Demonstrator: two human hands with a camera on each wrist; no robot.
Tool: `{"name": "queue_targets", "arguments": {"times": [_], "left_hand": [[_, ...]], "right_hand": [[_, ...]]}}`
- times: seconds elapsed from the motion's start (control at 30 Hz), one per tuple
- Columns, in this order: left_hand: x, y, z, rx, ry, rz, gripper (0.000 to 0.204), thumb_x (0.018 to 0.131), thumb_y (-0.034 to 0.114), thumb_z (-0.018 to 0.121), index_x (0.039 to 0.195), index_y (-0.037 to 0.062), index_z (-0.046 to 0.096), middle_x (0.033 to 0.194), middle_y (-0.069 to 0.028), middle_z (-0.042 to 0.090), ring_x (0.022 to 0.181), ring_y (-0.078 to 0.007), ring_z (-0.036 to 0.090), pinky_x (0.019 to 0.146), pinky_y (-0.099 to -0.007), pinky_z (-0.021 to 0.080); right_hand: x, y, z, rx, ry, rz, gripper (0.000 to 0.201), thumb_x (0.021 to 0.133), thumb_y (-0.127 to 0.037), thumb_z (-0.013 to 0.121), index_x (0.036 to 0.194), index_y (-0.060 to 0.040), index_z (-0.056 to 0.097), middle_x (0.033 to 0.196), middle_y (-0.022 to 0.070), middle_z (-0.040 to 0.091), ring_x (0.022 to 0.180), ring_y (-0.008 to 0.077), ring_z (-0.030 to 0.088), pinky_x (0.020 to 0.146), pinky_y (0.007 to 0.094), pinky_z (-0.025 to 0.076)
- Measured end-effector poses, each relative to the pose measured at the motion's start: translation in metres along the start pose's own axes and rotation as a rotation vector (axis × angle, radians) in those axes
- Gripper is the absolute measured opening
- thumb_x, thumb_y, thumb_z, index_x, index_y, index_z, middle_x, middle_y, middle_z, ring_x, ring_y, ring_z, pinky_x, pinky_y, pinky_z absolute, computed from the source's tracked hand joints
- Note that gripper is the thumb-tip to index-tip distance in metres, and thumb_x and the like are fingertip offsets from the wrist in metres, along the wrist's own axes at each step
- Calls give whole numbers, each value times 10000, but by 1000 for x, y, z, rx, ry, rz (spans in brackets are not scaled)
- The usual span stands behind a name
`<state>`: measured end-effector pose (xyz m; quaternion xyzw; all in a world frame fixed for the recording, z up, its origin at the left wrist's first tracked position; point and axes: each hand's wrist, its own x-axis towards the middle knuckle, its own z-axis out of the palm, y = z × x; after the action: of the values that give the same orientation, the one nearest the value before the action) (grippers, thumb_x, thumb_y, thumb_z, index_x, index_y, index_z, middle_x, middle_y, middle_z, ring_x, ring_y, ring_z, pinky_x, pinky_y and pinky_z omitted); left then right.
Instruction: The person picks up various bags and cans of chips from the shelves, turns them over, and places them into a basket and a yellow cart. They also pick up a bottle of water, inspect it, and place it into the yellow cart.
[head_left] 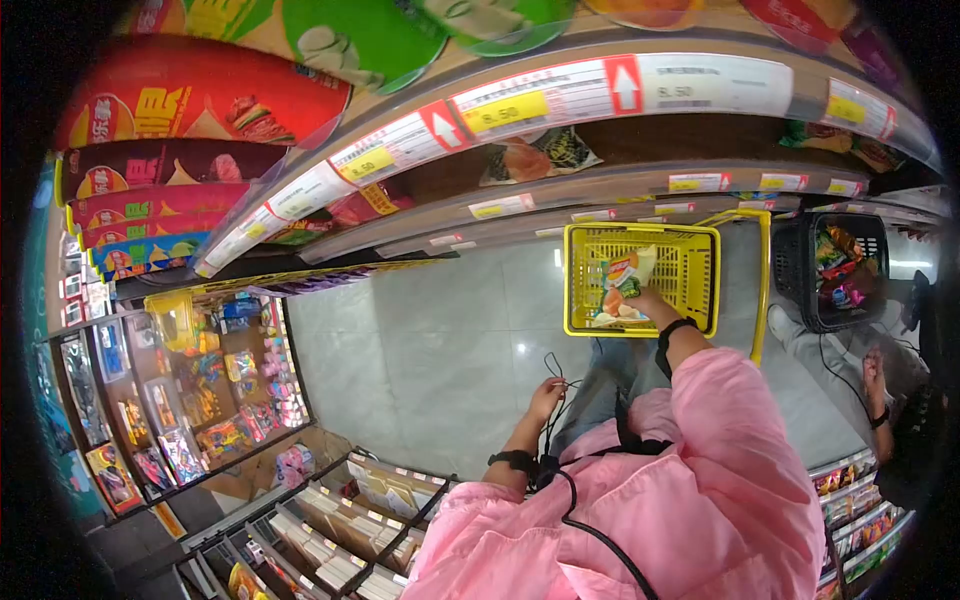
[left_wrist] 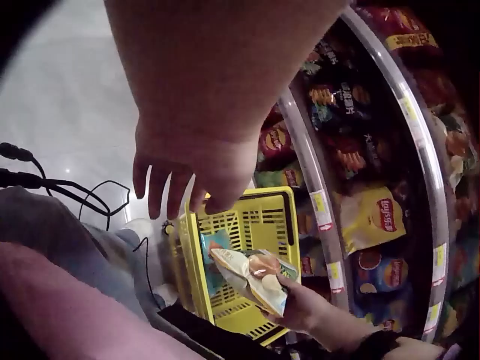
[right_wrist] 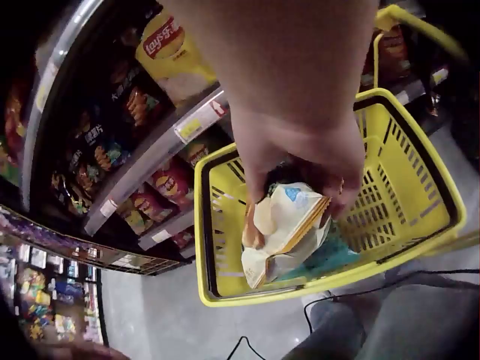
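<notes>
My right hand (head_left: 652,304) grips a white and orange bag of chips (right_wrist: 289,225) by its upper part, over the yellow shopping basket (head_left: 710,232). In the left wrist view the bag's pale face with round chip pictures points up, and the right hand (left_wrist: 306,306) pinches its edge. Beneath it, a teal packet (right_wrist: 326,259) lies inside the basket. My left hand (head_left: 546,398) hangs in front of the body beside thin black cables (head_left: 555,420). Its fingers droop loosely with nothing held, as the left hand (left_wrist: 191,165) shows from the wrist.
Shelves of chip bags (left_wrist: 373,219) with price-tag rails (head_left: 540,105) run along the front. A dark basket (head_left: 800,270) filled with packets stands at the right, beside another person's hand (head_left: 875,375). Toy racks (head_left: 210,380) are at left, and boxed shelves (head_left: 340,530) behind.
</notes>
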<state>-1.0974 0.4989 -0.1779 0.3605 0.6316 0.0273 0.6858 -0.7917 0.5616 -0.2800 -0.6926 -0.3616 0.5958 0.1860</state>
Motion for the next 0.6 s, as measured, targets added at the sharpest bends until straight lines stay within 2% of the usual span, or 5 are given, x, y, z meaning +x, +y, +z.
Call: {"name": "queue_targets", "arguments": {"times": [0.1,0.27,0.4,0.43,0.6], "left_hand": [[-1,-7,-14,32,-58,4,279,784,211,429,1030,84,466,884,-42,559,736,-122,505,616,-236,383],[-4,13,-33,-57,9,-21,281,763,157,457,1010,24,462,819,-87,552,697,-144,521,601,-246,419],[7,43,-39,-106,30,-72,251,772,190,435,987,68,477,838,-57,560,716,-135,534,576,-246,399],[10,54,-39,-100,31,-68,248,774,198,435,984,75,481,840,-51,561,720,-133,535,574,-249,396],[47,137,-43,-116,99,501,220,807,189,387,959,75,497,845,-35,556,720,-132,535,627,-249,392]], "right_hand": [[36,21,24,5,45,76,467,638,-328,588,978,-16,514,823,149,577,778,236,552,664,325,422],[49,23,34,-78,35,181,403,623,-281,602,926,-18,554,754,120,591,683,208,567,594,313,431],[28,7,8,-188,-228,-36,339,673,-275,513,897,-28,571,723,124,584,643,202,551,572,302,427],[14,-6,0,-210,-141,-61,320,680,-268,501,886,-35,576,732,127,584,644,201,549,570,304,426],[-42,-95,-51,-504,28,-105,338,724,-284,471,950,-43,542,893,137,554,784,248,527,677,322,410]]}}
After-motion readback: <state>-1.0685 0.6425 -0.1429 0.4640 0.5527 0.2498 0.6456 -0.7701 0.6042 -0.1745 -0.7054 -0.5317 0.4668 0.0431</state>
